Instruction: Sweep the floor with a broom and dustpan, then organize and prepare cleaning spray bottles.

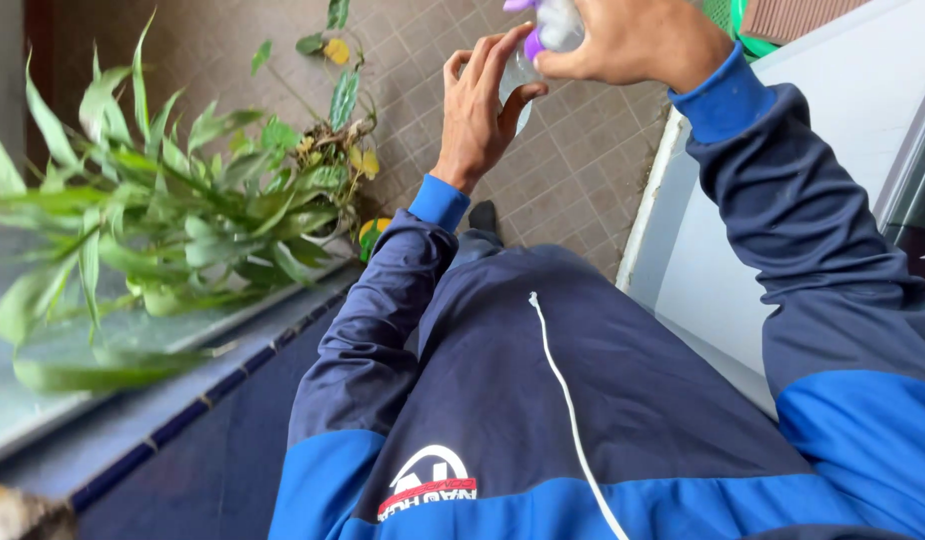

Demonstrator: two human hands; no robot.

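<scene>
Held between both hands near the top edge of the view is a clear bottle [528,72] with what appears to be a purple spray head. Its head is clasped by the right hand [628,40]; its body is pinched by the left hand [483,105]. A leafy plant [173,210] stands at left, above the tiled floor [573,170].

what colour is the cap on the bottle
Purple cap on a clear bottle, seen in the head view.

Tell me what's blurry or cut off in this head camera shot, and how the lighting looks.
Head view: soft, even daylight with no hard shadows or glare. The green plant at left is smeared by motion blur. The clear bottle with purple cap is cropped by the top edge, held between the left hand and right hand. The jacket is sharp.
</scene>
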